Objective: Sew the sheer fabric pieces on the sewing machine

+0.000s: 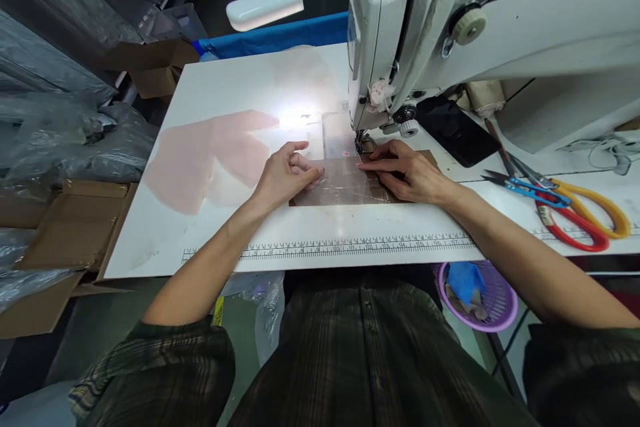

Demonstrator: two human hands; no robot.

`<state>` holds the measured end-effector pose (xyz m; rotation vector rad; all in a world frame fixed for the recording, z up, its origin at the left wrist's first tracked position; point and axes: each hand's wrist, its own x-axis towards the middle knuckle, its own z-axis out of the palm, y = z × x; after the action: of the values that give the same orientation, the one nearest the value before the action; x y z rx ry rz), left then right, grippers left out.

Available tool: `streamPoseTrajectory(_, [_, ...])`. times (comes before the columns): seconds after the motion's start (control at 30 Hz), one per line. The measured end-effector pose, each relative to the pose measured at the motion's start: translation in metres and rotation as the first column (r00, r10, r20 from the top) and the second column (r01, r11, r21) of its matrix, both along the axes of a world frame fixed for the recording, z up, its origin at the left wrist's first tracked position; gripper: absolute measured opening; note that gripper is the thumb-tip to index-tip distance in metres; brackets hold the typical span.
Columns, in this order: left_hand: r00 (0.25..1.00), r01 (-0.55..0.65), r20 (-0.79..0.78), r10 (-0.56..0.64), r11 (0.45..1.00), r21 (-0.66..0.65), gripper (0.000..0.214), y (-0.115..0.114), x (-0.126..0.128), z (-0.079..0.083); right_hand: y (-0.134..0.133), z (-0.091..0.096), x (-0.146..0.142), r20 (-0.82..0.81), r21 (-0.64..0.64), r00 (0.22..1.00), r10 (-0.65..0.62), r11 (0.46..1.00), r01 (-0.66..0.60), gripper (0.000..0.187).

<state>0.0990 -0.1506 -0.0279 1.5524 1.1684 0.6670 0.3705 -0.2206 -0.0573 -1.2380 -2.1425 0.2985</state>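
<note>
A brownish sheer fabric piece [345, 185] lies flat on the white sewing table [210, 80], its far edge under the presser foot [363, 144] of the white sewing machine [500, 20]. My left hand [287, 173] rests on the fabric's left edge with its fingers curled and the fingertips pressing down. My right hand [407, 170] lies flat on the fabric's right side, fingers stretched toward the presser foot.
Pale pink sheer pieces [210, 157] lie at the left of the table. Blue, red and yellow scissors [565, 203] lie at the right, beside a black phone [457, 130]. A lamp [265, 5] hangs above. A purple basket [480, 297] sits below the table; cardboard boxes [65, 227] stand left.
</note>
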Motion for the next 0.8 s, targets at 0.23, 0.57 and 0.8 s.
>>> streamPoseTrajectory(0.23, [0.983,0.094,-0.166,-0.081,0.993,0.073,0.072,-0.002,-0.003,0.006,-0.003,-0.005,-0.003,0.061,0.005,0.998,0.008,1.000,-0.009,0.040])
streamPoseTrajectory(0.57, [0.945,0.198,-0.268,-0.186,0.980,0.016,0.091,-0.008,-0.014,0.025,-0.006,-0.006,-0.018,0.202,0.026,0.979,0.000,1.000,-0.005,0.042])
streamPoseTrajectory(0.8, [0.989,0.055,-0.139,-0.042,0.994,0.090,0.074,-0.005,-0.006,0.012,-0.004,-0.010,-0.016,0.097,0.083,0.992,-0.079,0.994,0.071,0.039])
